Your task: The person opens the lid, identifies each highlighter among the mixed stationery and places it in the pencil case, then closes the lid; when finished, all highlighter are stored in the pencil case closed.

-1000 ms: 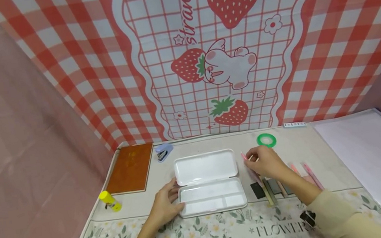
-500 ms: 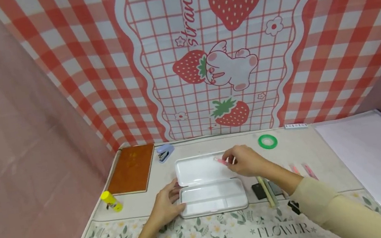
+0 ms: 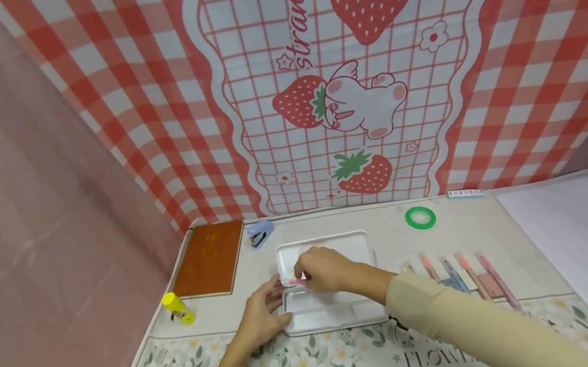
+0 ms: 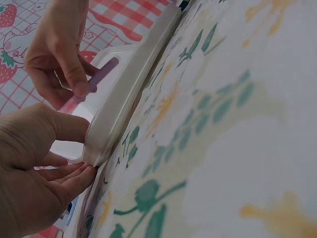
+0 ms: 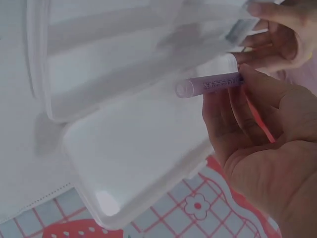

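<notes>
1. Pen (image 5: 210,85), pink and purple, is in the right hand (image 3: 323,268), over the open white case (image 3: 322,319). It hangs near the hinge line, toward the case's left end. Whether it touches the case, cannot tell.
2. Grip on the pen: thumb and fingertips pinch it partway along. In the right wrist view a length of purple barrel with a pale, clear-looking end juts out past the fingertips; in the head view the pink part shows at the left of the fingers.
3. Left hand (image 3: 261,316) pinches the left end of the case's tray, thumb on one side of the wall, fingers on the other. Pen lies just beside this hand, not in it.
4. Case stands open, lid (image 3: 357,249) laid back on the far side; a low divider crosses the tray.
5. Right of the case, pens (image 3: 499,282) lie across small coloured rectangles (image 3: 492,289), partly behind the right sleeve (image 3: 453,311).
6. Farther back: green tape roll (image 3: 420,217) to the right; stapler (image 3: 261,234) and brown notebook (image 3: 211,259) to the left.
7. Yellow glue stick (image 3: 178,308) lies near the notebook's front edge.
</notes>
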`<action>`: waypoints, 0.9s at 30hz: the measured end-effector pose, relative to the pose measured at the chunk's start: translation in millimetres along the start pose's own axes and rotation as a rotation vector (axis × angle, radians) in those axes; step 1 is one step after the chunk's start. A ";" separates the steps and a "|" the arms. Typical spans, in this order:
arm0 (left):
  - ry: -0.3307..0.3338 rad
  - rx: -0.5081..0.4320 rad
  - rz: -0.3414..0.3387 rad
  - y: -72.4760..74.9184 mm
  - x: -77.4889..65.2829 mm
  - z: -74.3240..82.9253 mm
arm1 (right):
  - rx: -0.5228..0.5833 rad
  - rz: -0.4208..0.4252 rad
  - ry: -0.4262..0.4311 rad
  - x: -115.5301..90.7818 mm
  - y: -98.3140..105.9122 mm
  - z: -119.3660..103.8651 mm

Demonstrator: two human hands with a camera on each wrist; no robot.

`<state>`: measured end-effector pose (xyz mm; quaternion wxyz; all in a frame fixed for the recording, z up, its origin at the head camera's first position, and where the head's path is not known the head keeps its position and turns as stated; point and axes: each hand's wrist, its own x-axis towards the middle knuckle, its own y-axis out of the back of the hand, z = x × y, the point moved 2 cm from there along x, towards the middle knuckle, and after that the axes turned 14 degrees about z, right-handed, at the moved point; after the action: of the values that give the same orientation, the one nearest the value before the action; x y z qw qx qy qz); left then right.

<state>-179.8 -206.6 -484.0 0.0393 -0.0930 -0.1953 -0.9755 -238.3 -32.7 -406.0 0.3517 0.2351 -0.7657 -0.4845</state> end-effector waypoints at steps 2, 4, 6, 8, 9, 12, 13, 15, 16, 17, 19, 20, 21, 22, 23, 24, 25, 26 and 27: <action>-0.010 0.006 0.001 0.4 0.1 0.6 | 0.000 -0.018 -0.020 0.9 -6.4 -1.2; -0.025 0.024 0.002 1.5 -0.5 1.6 | -0.014 -0.036 -0.034 0.8 -12.6 -2.0; -0.024 0.033 0.005 2.9 -1.2 2.1 | -0.031 -0.044 -0.040 -0.2 -19.3 -2.2; -0.002 0.035 0.003 3.8 -1.3 1.8 | -0.062 -0.042 -0.037 -1.9 -25.1 -2.3; 0.005 0.036 -0.001 4.1 -1.3 1.7 | -0.082 -0.034 -0.030 -2.8 -27.6 -2.2; 0.034 0.024 -0.010 4.2 -0.2 1.5 | -0.141 0.006 0.001 -5.6 -34.3 -1.5; 0.038 0.022 -0.012 4.0 0.4 1.3 | -0.157 0.019 0.012 -6.4 -36.1 -1.0; 0.032 0.010 -0.016 3.5 1.5 1.8 | -0.173 0.041 0.027 -7.9 -39.0 0.1; 0.032 0.002 -0.017 3.3 2.0 2.3 | -0.175 0.048 0.030 -8.4 -39.8 0.6; 0.031 -0.002 -0.017 3.0 2.6 2.6 | -0.175 0.053 0.033 -8.8 -40.4 1.1; 0.031 -0.007 -0.018 2.4 3.5 3.5 | -0.171 0.051 0.034 -9.1 -39.7 2.0; 0.035 -0.006 -0.017 2.2 3.8 4.2 | -0.165 0.045 0.031 -9.0 -38.6 2.3; 0.037 -0.002 -0.016 2.2 4.0 5.0 | -0.159 0.040 0.026 -8.8 -36.7 2.7; 0.040 0.004 -0.015 2.0 4.3 5.2 | -0.149 0.031 0.018 -8.6 -34.4 3.4; 0.044 0.007 -0.014 1.8 4.5 5.1 | -0.135 0.019 0.006 -8.6 -31.0 4.0; 0.045 0.012 -0.014 1.8 4.5 5.3 | -0.123 0.008 -0.008 -9.1 -26.9 4.9; 0.048 0.017 -0.012 1.7 4.5 5.1 | -0.113 -0.001 -0.024 -9.9 -22.2 6.3; 0.052 0.017 -0.011 1.7 4.2 5.1 | -0.104 -0.008 -0.039 -11.3 -17.0 8.1; 0.057 0.017 -0.009 1.8 3.8 5.2 | -0.097 -0.008 -0.055 -13.3 -10.9 10.1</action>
<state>-182.4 -206.4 -477.9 0.0410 -0.0639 -0.2027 -0.9763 -237.2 -22.1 -422.9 0.3394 0.2076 -0.7498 -0.5287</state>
